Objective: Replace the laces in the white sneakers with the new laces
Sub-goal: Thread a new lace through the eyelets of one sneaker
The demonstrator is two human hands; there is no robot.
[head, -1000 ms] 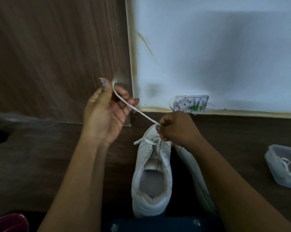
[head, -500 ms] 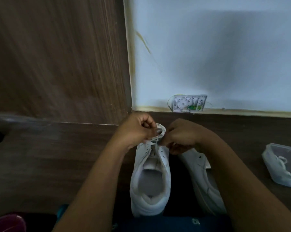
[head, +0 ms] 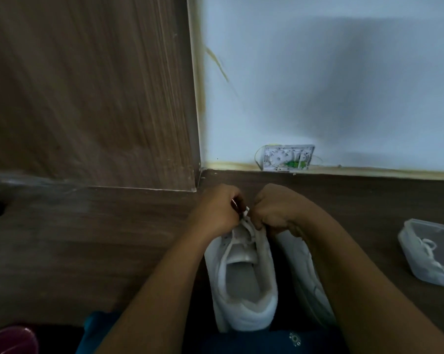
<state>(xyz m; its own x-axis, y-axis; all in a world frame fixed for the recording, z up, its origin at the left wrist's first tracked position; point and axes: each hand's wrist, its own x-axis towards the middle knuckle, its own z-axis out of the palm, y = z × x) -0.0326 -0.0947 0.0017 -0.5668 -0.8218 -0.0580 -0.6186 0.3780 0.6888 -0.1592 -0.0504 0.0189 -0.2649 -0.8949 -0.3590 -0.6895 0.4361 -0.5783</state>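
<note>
step: I'm reading this as lacing the front eyelets | white leather sneaker sitting on dark wooden surface | left hand pinching white flat lace tip | right hand gripping sneaker's eyelet edge | next: I'm expecting tip-feeding through the next eyelet

Two white low-top sneakers: the nearer sneaker and the farther sneaker. Two bare hands, the left hand and the right hand, with one flat white lace showing between them. One clear rectangular plastic container of coiled white laces, number indistinct; one white rectangular wall plate; one rounded maroon object.
</note>
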